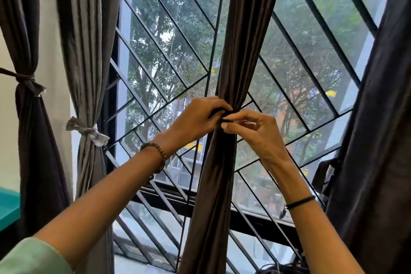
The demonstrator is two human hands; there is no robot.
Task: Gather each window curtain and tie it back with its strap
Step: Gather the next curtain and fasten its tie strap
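A dark brown curtain (224,55) hangs in front of the middle of the window, gathered into a narrow waist. A thin dark strap (226,119) runs across that waist. My left hand (198,118) grips one end of the strap at the curtain's left side. My right hand (255,131) pinches the other end between thumb and forefinger just right of it. The two hands almost touch. Two curtains on the left, a grey one (89,51) and a dark one (26,29), each have a strap tied round them. A loose dark curtain (373,118) hangs on the right.
Behind the curtains is a window with a black diagonal metal grille (169,35) and trees outside. A black window frame rail (255,222) crosses below my arms. A teal surface (9,207) shows at the far left edge.
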